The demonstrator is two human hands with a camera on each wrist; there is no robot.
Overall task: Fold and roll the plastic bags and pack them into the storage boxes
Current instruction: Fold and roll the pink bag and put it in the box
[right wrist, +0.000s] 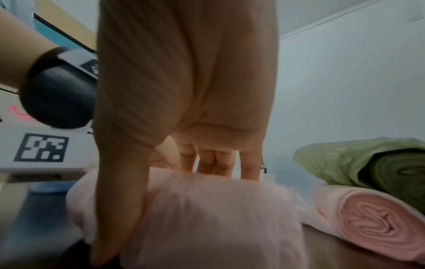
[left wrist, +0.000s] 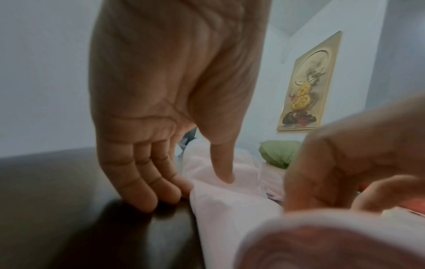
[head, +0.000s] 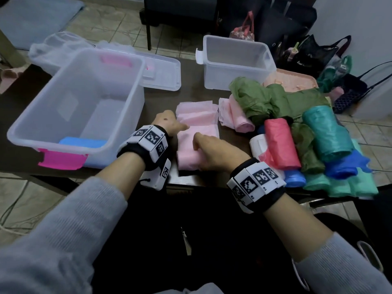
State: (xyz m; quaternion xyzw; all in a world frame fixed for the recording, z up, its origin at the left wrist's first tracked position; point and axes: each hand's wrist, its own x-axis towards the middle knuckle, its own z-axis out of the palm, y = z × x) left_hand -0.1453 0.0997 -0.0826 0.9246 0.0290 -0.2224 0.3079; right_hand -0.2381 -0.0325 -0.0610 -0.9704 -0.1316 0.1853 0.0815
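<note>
we see a floor of pale beige tiles (head: 174, 37) with dark grout, dimly lit. a dark wooden surface (head: 191, 92) stands on it. a grey-blue mat (head: 36, 20) lies on the floor at far left. beyond the surface stands dark furniture on a thin black leg (head: 149, 35). several handbags (head: 318, 52) sit against a pale wall (head: 360, 28). in the left wrist view, a gold-framed picture (left wrist: 306, 85) hangs on the light blue wall.

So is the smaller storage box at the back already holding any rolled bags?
No, the smaller box is empty in the head view; the one blue roll lies in the big box.
</note>
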